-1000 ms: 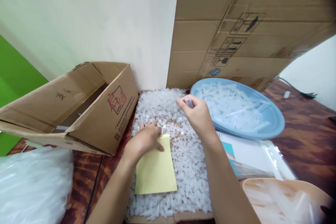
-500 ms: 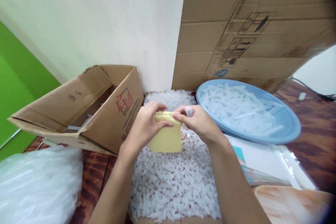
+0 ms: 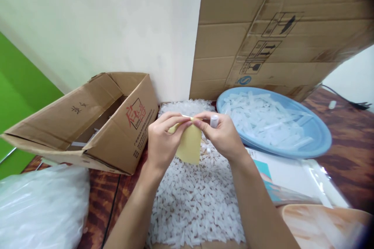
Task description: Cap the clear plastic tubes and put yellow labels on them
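My left hand (image 3: 165, 136) is closed, its thumb and fingertips pinching the upper edge of a pale yellow sheet (image 3: 188, 149). Close against it, my right hand (image 3: 220, 130) grips the same edge between thumb and forefinger. A small white cylinder (image 3: 214, 121) is tucked in the fingers of my right hand. The sheet hangs down from my fingertips, and its upper edge is mostly covered by them. Below lies a wide spread of small translucent white pieces (image 3: 195, 202), which look like plastic nail tips.
An open cardboard box (image 3: 117, 124) stands left, with a stuffed clear plastic bag (image 3: 43, 206) before it. Right are a blue basin (image 3: 321, 140) of flat translucent strips, a plastic-wrapped packet (image 3: 300, 179) and a peach-coloured tray (image 3: 288, 212). A large carton (image 3: 222, 42) rises behind.
Both hands have drawn together along the sheet's upper edge. The row of marks there is now hidden, and the sheet looks narrower and turned. The view has shifted slightly.
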Available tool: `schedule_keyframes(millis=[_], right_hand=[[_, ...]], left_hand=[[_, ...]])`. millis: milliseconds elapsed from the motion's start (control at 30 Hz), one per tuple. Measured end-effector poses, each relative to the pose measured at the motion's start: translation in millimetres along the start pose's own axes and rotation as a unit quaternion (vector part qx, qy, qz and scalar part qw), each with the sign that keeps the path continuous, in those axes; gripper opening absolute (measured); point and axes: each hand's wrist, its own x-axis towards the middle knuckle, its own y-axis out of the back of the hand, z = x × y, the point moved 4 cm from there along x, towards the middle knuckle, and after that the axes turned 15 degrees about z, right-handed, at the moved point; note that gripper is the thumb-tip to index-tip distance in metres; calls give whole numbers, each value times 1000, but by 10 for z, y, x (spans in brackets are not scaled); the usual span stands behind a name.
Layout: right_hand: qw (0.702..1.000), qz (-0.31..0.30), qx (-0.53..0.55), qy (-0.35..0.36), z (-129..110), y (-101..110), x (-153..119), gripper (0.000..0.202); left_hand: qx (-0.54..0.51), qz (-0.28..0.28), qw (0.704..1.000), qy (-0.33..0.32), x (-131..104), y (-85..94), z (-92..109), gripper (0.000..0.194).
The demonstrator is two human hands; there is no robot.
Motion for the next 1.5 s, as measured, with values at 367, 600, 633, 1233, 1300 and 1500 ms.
schedule_keyframes(millis=[367, 600, 633, 1233, 1300, 1500], right_hand=[[997, 5, -21, 74, -31, -27, -3, 14], [997, -15, -19, 69, -47, -18, -8, 14], [998, -17, -17, 62, -43, -19, -9, 13], [981, -6, -102, 165, 23, -80, -20, 16], [968, -14, -128, 217, 8, -105, -41, 19], [948, -29, -157, 277, -15, -148, -73, 23]], left_hand=[[-13, -34, 999, -9, 42, 11, 22, 9], [-10, -86, 996, -17, 47, -1, -14, 11], [-7, -92, 996, -19, 43, -4, -20, 11], [-114, -128, 979, 110, 28, 25, 80, 11], [-116, -141, 976, 118, 25, 18, 94, 12], [-107, -157, 971, 142, 26, 5, 83, 12]])
